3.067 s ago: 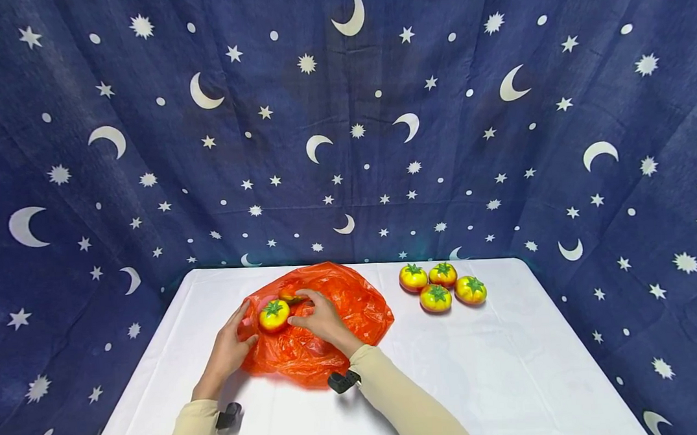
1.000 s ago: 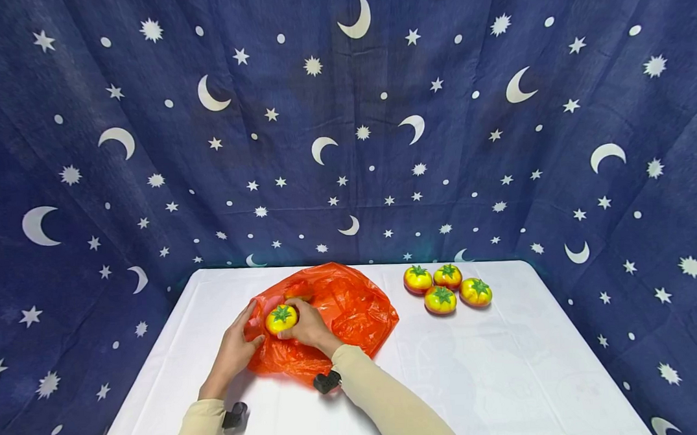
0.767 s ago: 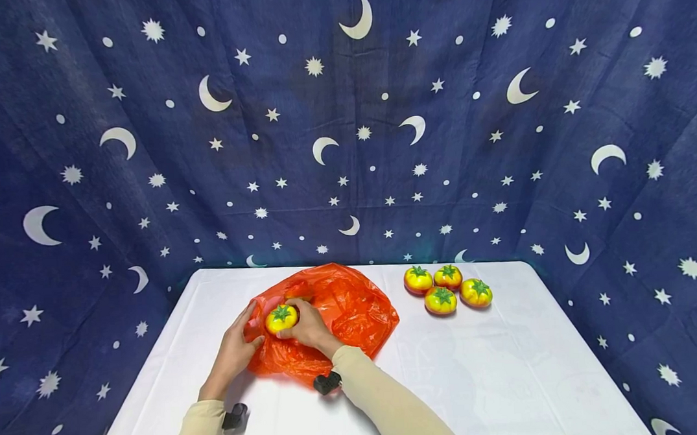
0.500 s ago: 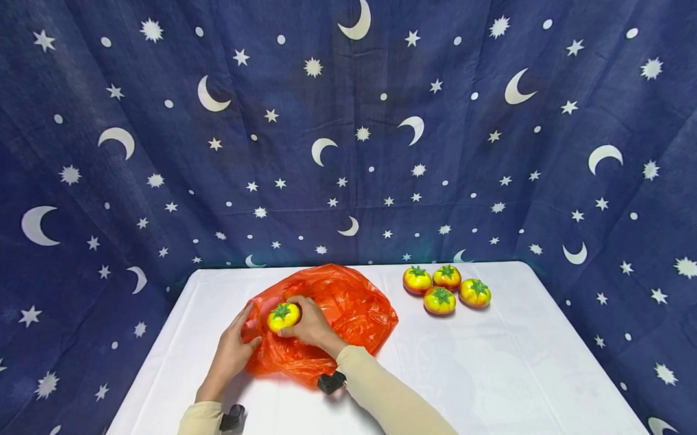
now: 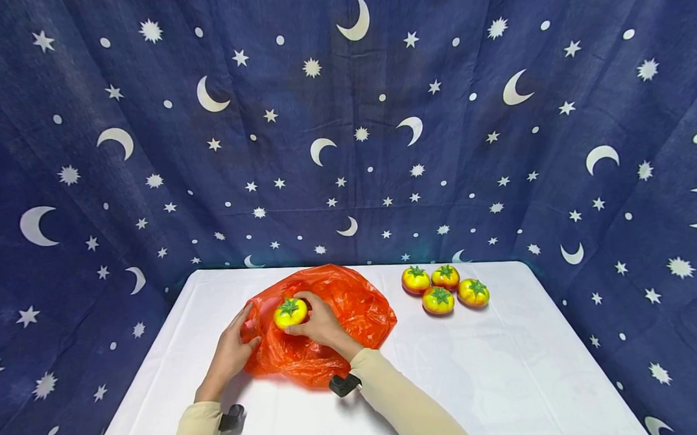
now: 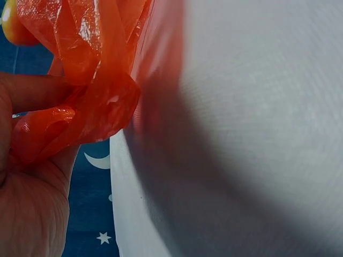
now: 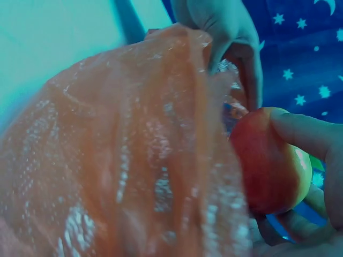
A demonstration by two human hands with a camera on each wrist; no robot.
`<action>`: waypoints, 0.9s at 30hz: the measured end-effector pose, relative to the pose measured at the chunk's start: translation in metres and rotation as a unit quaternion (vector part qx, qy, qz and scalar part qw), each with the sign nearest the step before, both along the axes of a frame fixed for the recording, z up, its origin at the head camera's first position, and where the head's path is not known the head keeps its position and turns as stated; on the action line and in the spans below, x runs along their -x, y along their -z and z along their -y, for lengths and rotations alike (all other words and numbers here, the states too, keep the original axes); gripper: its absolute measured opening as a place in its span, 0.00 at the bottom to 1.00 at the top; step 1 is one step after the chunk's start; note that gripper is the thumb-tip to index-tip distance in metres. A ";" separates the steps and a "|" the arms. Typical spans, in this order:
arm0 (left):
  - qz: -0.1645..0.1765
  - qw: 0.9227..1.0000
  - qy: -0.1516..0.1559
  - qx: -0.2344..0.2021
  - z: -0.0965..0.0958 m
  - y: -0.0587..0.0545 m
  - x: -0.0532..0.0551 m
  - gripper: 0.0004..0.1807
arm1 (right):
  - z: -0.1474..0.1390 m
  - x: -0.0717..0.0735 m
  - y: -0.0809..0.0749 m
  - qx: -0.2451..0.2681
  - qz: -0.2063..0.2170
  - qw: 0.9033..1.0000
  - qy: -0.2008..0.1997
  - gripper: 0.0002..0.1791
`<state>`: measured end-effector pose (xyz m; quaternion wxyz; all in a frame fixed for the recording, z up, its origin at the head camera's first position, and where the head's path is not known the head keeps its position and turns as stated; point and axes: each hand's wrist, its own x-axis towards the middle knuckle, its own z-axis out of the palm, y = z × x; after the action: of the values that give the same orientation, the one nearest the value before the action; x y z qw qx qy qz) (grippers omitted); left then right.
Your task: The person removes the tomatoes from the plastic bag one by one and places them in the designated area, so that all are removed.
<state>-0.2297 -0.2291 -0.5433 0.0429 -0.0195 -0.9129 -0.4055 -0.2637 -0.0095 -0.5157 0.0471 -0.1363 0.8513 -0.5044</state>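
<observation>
In the head view my right hand point(image 5: 320, 321) holds a yellow-and-red tomato point(image 5: 290, 313) with a green star-shaped top, over the mouth of a crumpled red plastic bag point(image 5: 352, 311). Thumb and fingers grip the tomato point(image 7: 270, 166) from its sides in the right wrist view, right at the bag's edge point(image 7: 201, 107). My left hand point(image 5: 228, 354) is at the bag's left side. Close up in the left wrist view, the left thumb and fingers pinch the gathered plastic of the bag point(image 6: 91, 107). The bag's inside is mostly hidden by the right hand and the folds.
Several similar tomatoes point(image 5: 438, 300) stand in a cluster at the back right of the white-covered table point(image 5: 478, 374). A dark blue curtain point(image 5: 381, 164) with moons and stars hangs behind the table.
My right hand has brought the tomato slightly right and up over the bag. Another red-yellow piece seen behind it at the bag's mouth is now hidden. The left hand stays put.
</observation>
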 end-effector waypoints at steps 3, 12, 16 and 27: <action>0.001 1.000 -0.001 -0.003 0.000 0.000 0.000 0.48 | -0.005 -0.003 -0.005 0.007 -0.003 1.000 -0.004 0.41; -0.016 1.000 0.003 0.004 0.001 0.001 -0.001 0.48 | -0.023 -0.013 -0.020 0.021 -0.026 0.999 -0.006 0.40; -0.023 1.000 0.002 0.006 0.001 0.002 -0.002 0.48 | -0.029 -0.014 -0.027 0.037 -0.046 0.998 -0.014 0.40; -0.011 1.000 0.005 0.000 0.001 0.001 0.000 0.47 | -0.047 -0.020 -0.042 0.089 -0.066 0.994 -0.017 0.41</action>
<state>-0.2295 -0.2298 -0.5440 0.0513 -0.0284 -0.9123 -0.4053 -0.2439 0.0378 -0.4736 -0.0131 -0.1870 0.8018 -0.5675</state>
